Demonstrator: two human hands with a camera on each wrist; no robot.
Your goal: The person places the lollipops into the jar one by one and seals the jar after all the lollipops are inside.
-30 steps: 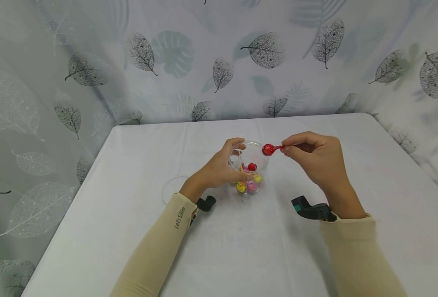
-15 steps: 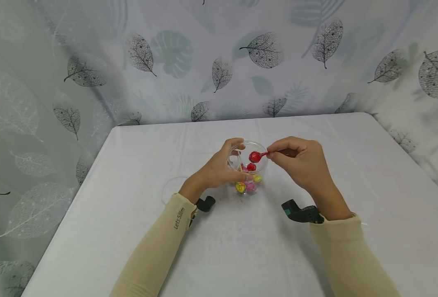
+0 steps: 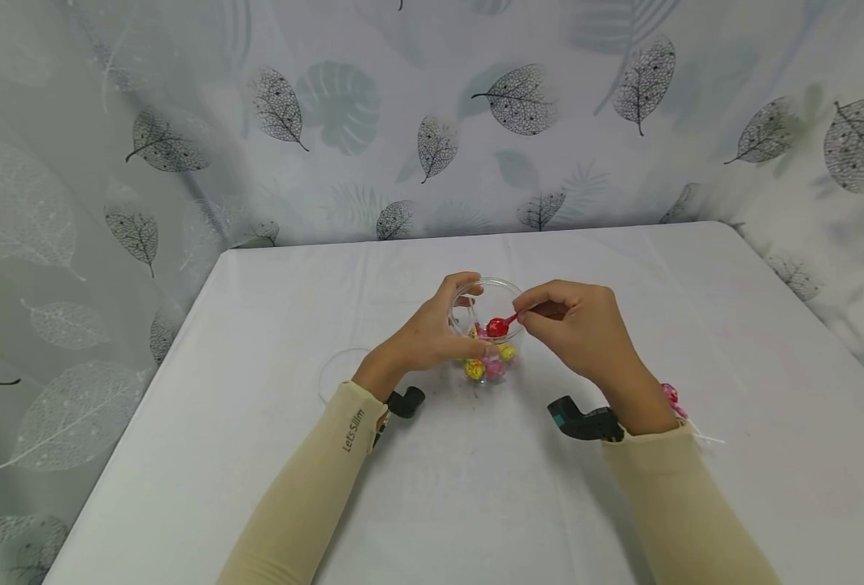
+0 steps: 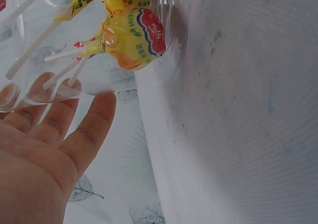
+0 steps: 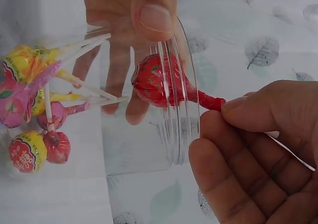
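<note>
Head view: the left hand (image 3: 430,329), spread wide, grips a clear jar (image 3: 492,299) — the right hand (image 3: 576,325) holds a red lollipop (image 3: 498,327). Left wrist: yellow lollipops (image 4: 130,41) inside. Right wrist: fingertips (image 5: 237,106) pinch the red lollipop's wrapper (image 5: 212,101) — its ball (image 5: 153,84) inside the rim (image 5: 194,77).

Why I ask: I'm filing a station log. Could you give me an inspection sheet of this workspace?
Surface: white table, faint marks.
Job's things: clear jar holding wrapped lollipops; red lollipop with its head inside the jar's mouth.
Clutter: pink lollipop and clear round item, possibly a lid, on the table.
Hands: left hand grips the jar; right hand pinches the red lollipop's wrapped stem.
Cables: nothing seen.
Surroundings: leaf-patterned fabric behind and beside the table.
</note>
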